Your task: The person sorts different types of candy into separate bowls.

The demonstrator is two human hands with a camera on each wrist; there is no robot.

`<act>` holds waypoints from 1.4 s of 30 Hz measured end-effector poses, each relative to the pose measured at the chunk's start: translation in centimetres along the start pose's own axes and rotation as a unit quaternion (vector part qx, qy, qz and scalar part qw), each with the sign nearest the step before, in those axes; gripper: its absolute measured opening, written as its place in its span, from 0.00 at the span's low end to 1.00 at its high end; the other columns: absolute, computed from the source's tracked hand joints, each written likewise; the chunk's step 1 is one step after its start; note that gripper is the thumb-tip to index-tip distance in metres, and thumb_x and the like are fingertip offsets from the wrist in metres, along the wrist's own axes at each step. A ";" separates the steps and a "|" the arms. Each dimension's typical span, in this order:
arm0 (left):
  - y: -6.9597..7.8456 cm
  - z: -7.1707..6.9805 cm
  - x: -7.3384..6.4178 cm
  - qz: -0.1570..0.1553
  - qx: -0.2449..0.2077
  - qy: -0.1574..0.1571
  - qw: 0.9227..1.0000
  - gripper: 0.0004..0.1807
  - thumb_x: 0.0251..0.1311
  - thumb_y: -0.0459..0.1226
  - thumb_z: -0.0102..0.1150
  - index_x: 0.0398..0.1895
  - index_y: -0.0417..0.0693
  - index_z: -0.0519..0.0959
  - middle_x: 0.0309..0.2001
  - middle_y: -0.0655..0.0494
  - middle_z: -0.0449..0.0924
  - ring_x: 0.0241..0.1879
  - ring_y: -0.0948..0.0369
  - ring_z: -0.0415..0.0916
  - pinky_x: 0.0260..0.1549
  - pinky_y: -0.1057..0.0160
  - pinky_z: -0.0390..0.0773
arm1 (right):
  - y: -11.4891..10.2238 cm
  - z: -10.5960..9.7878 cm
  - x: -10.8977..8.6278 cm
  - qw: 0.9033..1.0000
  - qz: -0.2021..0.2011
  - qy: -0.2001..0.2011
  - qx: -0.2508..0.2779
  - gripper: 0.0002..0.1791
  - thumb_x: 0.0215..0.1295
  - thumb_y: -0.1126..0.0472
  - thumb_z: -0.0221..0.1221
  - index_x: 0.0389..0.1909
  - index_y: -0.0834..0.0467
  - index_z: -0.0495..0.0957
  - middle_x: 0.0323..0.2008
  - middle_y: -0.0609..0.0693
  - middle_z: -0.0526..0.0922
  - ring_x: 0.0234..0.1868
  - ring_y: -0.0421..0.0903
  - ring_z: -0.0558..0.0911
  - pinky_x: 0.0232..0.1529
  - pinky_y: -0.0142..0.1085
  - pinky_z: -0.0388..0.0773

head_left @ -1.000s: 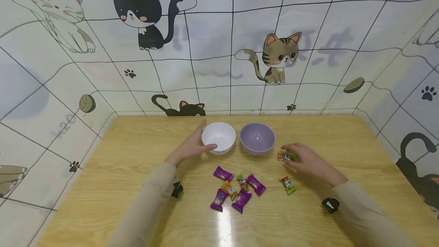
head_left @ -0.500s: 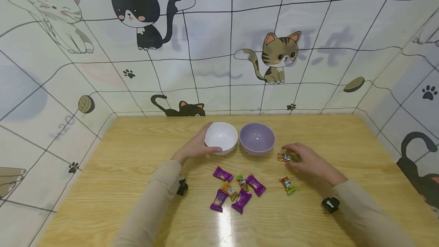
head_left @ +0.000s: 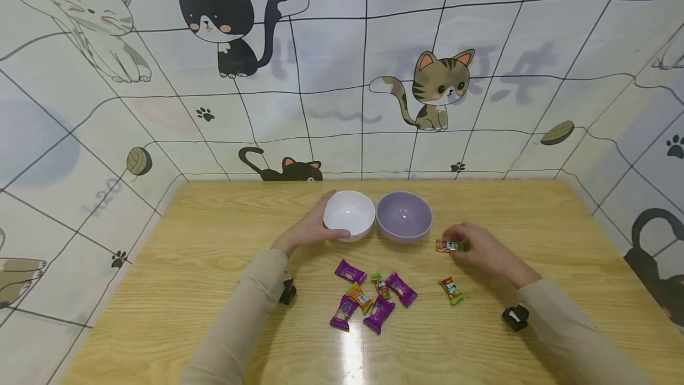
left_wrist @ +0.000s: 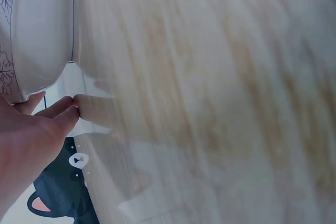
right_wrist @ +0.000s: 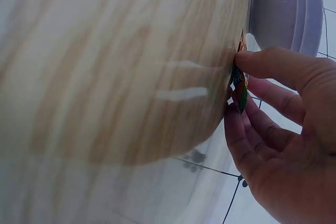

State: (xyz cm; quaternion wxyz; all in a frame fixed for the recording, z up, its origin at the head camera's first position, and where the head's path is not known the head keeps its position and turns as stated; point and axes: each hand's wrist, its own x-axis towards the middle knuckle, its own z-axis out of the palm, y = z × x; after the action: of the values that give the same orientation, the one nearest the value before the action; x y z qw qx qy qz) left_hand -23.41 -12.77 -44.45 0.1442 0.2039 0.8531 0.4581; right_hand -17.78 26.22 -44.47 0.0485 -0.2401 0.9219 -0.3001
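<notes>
My left hand [head_left: 310,232] spans the left side of a white bowl [head_left: 350,214], thumb at its front rim and fingers behind. The left wrist view shows the fingers [left_wrist: 65,116] against the lower wall of the bowl [left_wrist: 42,30], which has a floral pattern. A purple bowl [head_left: 404,217] stands right beside the white one. To the right of it, my right hand [head_left: 483,251] pinches a small orange-green wrapped candy [head_left: 446,246] between thumb and fingers. Close to the tabletop, this candy [right_wrist: 240,77] is partly covered by the fingertips in the right wrist view.
Another orange-green candy [head_left: 451,291] lies in front of the right hand. At the middle of the wooden table [head_left: 224,212], several purple-wrapped candies [head_left: 379,315] surround an orange one [head_left: 360,297] and a green-red one [head_left: 381,285]. A cat-patterned sheet [head_left: 331,106] hangs behind.
The left hand has slid the white bowl right, up close to the purple bowl. The right hand stays at the same candy, its fingers slightly more drawn in. The view has shifted a little.
</notes>
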 end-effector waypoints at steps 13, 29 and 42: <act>0.0 -0.2 -0.2 0.008 -0.024 -0.009 1.000 0.58 0.52 0.38 0.72 0.76 0.42 0.40 0.70 0.40 0.55 0.67 0.46 0.58 0.64 0.47 0.58 | 0.2 0.0 -0.2 0.999 0.011 0.005 0.029 0.15 0.52 0.70 0.68 0.42 0.65 0.80 0.38 0.50 0.81 0.40 0.49 0.79 0.41 0.41 0.78; 3.1 -1.1 -1.5 0.002 -0.031 -0.036 0.999 0.55 0.54 0.35 0.70 0.75 0.37 0.40 0.70 0.35 0.54 0.67 0.42 0.58 0.64 0.48 0.59 | -0.9 -1.1 -0.9 0.997 0.009 0.069 0.028 0.16 0.52 0.75 0.66 0.43 0.68 0.80 0.38 0.54 0.82 0.40 0.51 0.79 0.40 0.42 0.80; -0.1 -0.2 -0.1 0.010 -0.032 -0.013 0.999 0.58 0.51 0.38 0.73 0.76 0.43 0.40 0.70 0.42 0.56 0.67 0.47 0.59 0.64 0.48 0.59 | -1.6 -2.3 -0.6 0.994 -0.005 0.104 0.031 0.15 0.55 0.73 0.66 0.45 0.65 0.80 0.40 0.53 0.82 0.40 0.49 0.78 0.39 0.44 0.79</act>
State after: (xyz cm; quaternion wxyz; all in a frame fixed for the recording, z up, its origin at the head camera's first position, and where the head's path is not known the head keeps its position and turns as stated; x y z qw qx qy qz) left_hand -23.46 -13.00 -44.47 0.1574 0.2139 0.8338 0.4840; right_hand -17.15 26.54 -41.70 -0.0417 -0.2109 0.9111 -0.3517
